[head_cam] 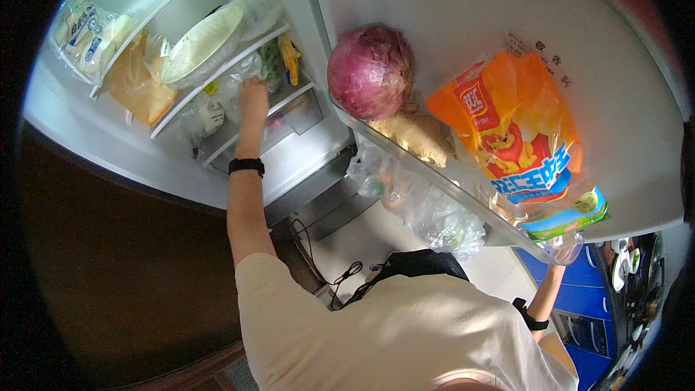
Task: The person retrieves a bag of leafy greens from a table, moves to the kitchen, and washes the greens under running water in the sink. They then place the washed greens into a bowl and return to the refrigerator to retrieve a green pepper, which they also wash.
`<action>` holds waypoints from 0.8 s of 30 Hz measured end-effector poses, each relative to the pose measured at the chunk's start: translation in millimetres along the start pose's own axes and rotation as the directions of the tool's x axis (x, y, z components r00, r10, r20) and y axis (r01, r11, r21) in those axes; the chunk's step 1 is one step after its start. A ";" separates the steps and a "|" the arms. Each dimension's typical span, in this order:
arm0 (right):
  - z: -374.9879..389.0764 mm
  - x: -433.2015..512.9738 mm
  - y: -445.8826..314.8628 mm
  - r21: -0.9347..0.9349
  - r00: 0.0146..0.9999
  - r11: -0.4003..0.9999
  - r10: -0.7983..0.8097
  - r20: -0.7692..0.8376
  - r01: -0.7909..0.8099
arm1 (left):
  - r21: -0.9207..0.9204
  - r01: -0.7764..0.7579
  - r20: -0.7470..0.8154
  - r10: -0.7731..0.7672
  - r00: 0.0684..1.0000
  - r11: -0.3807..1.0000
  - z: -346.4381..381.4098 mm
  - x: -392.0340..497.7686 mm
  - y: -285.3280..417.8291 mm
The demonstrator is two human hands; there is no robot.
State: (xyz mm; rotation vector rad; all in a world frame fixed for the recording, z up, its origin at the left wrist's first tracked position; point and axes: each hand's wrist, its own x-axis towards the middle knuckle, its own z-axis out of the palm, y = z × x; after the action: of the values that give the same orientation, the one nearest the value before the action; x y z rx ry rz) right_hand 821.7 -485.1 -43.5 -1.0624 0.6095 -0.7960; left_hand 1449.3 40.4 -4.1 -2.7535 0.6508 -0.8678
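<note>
My left hand (253, 92) reaches into the open refrigerator, its fingers curled down at a clear plastic bag (234, 79) on a lower shelf. Its fingertips are hidden, so a grip on the bag cannot be confirmed. Leafy greens (269, 62) in plastic and a yellow packet (290, 60) lie just beyond it. My right hand (564, 251) is at the outer end of the clear door shelf (445, 176), seen partly through the plastic. An orange sausage packet (521, 130) stands near that hand, with ginger (415, 133) and a red onion (371, 71) further along the shelf.
A white oval bowl (203, 46) sits tilted in view on the shelf above, beside bagged bread-like food (142, 92). Bagged produce (434, 217) fills the lower door shelf. Black cables (342, 279) trail near the floor. Blue cabinets (583, 282) stand at right.
</note>
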 end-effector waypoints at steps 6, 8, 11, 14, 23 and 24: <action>-0.8 -1.8 0.0 0.001 1.000 1.000 -0.003 -0.011 0.003 | 0.081 0.039 0.188 -0.054 0.981 0.996 -28.7 -16.3 -12.3; 0.2 -2.5 1.3 0.004 1.000 1.000 0.000 -0.014 0.000 | -0.040 0.078 0.086 -0.074 0.994 0.996 -49.7 -9.3 1.7; 2.5 -4.0 2.8 0.010 1.000 1.000 -0.002 -0.019 0.002 | -0.373 0.029 -0.240 -0.127 0.962 0.927 -59.4 16.5 20.2; 4.4 -6.5 3.4 0.011 1.000 1.000 -0.003 -0.021 0.004 | -0.306 0.017 -0.257 -0.099 0.961 0.952 -42.0 44.9 18.8; 3.3 -11.1 4.7 0.010 1.000 1.000 0.005 -0.026 -0.005 | -0.061 -0.218 0.061 0.222 0.973 0.974 -37.9 26.8 28.1; 3.9 -10.4 5.4 0.007 1.000 1.000 0.007 -0.026 -0.007 | -0.150 -0.275 -0.032 0.273 0.961 0.950 -43.1 11.1 35.2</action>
State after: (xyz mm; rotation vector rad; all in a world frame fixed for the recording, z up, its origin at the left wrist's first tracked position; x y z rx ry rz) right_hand 820.1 -473.2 -46.4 -1.0442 0.6319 -0.8066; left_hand 1419.9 2.3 26.0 -2.6968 1.1138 -0.7994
